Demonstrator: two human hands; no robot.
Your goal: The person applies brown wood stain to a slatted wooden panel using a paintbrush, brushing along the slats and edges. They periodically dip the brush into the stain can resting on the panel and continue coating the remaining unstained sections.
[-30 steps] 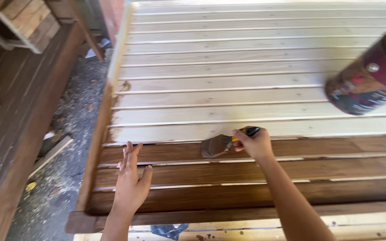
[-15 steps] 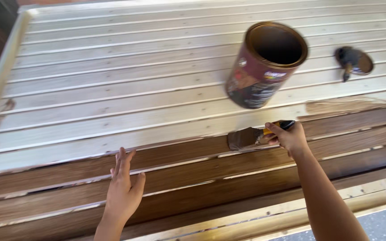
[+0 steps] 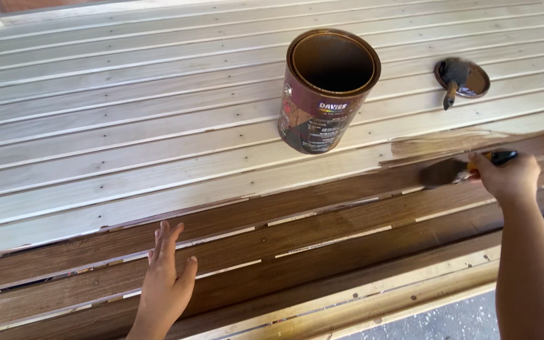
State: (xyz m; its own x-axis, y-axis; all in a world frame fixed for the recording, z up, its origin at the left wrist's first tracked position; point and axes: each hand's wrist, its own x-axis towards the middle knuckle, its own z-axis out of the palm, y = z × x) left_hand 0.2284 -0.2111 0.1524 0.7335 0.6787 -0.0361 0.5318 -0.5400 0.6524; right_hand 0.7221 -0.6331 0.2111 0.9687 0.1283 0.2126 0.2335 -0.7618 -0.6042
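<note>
- Head view: since a second ago the right hand (image 3: pixel 510 177), clamped on the paintbrush (image 3: pixel 453 171), has slid rightward along the slats (image 3: pixel 158 126); fresh brown stain now streaks a pale board there.
- The left hand (image 3: pixel 165 286) stays flat and open on the stained boards.
- The open can (image 3: pixel 325 91) stands just above the brush; its lid (image 3: pixel 462 78) lies farther right.
- The brush handle is hidden in the fist; the small tool on the lid is hard to identify.
</note>
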